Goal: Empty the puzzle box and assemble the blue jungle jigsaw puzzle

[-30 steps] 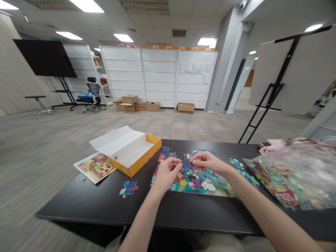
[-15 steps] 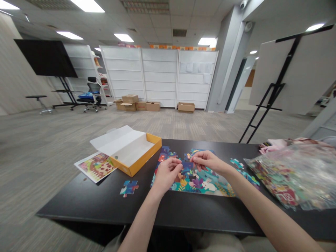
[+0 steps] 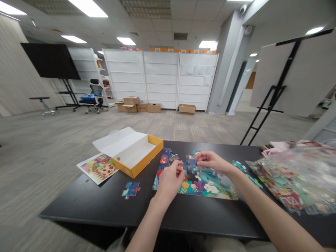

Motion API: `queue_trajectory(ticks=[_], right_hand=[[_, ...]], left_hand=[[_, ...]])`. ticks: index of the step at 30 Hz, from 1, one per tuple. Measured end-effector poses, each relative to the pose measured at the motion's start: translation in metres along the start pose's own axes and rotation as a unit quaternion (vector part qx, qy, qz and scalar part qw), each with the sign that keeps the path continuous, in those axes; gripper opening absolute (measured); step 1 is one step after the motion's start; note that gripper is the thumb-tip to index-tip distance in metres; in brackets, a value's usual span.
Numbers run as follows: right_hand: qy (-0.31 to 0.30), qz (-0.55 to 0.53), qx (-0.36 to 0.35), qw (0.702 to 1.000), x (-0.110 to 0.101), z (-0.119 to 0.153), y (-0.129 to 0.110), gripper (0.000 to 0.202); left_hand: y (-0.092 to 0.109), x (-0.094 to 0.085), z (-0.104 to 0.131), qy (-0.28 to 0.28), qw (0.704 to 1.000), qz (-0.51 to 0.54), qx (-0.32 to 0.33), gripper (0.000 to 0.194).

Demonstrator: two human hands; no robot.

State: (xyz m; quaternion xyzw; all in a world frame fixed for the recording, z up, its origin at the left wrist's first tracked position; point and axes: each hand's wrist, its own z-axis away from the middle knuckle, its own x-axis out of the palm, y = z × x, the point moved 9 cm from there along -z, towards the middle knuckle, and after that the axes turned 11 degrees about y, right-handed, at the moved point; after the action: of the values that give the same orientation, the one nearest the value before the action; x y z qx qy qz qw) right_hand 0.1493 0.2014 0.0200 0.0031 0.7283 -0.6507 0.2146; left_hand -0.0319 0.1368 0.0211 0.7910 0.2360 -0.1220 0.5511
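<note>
A colourful jigsaw puzzle with a white rabbit lies partly joined on the black table, with dark gaps in its middle. My left hand rests over its left part, fingers curled, and whatever they pinch is too small to make out. Over the upper right part, my right hand has thumb and fingertips closed at the edge of a dark blue puzzle piece. A loose blue piece lies apart on the left. More pieces lie to the right of the puzzle.
An open yellow box with a white inside stands at the back left, beside a picture sheet. A clear plastic bag full of pieces covers the table's right side. Behind the table stand a whiteboard and cardboard boxes.
My left hand has drawn back slightly from the middle and turned, its fingers more curled. My right hand has shifted a little to the right. The whole view has moved slightly.
</note>
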Motion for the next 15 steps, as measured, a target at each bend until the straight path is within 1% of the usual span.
queue_trajectory(ticks=[1, 3, 4, 6, 8, 11, 15], right_hand=[[0.058, 0.004, -0.005, 0.998, -0.017, -0.004, 0.002, 0.042], [0.171, 0.012, -0.013, 0.985, -0.051, -0.008, 0.008, 0.042], [0.215, 0.018, -0.014, 0.976, -0.065, -0.008, 0.011, 0.042], [0.265, 0.033, -0.011, 0.964, -0.083, -0.008, 0.019, 0.042], [0.274, 0.046, -0.006, 0.961, -0.088, -0.009, 0.026, 0.041], [0.266, 0.044, -0.005, 0.963, -0.087, -0.012, 0.029, 0.04], [0.278, 0.027, -0.017, 0.96, -0.091, -0.012, 0.028, 0.042]], left_hand=[[0.004, -0.002, 0.002, 0.0, 0.998, -0.051, 0.023, 0.019], [0.012, -0.003, 0.006, -0.006, 0.988, -0.14, 0.071, 0.013], [0.016, -0.002, 0.008, -0.012, 0.98, -0.173, 0.092, 0.011], [0.022, 0.001, 0.011, -0.028, 0.968, -0.219, 0.122, 0.009], [0.025, 0.005, 0.014, -0.05, 0.959, -0.244, 0.137, 0.01], [0.026, 0.01, 0.015, -0.079, 0.949, -0.27, 0.143, 0.015], [0.027, 0.01, 0.016, -0.092, 0.944, -0.281, 0.148, 0.017]])
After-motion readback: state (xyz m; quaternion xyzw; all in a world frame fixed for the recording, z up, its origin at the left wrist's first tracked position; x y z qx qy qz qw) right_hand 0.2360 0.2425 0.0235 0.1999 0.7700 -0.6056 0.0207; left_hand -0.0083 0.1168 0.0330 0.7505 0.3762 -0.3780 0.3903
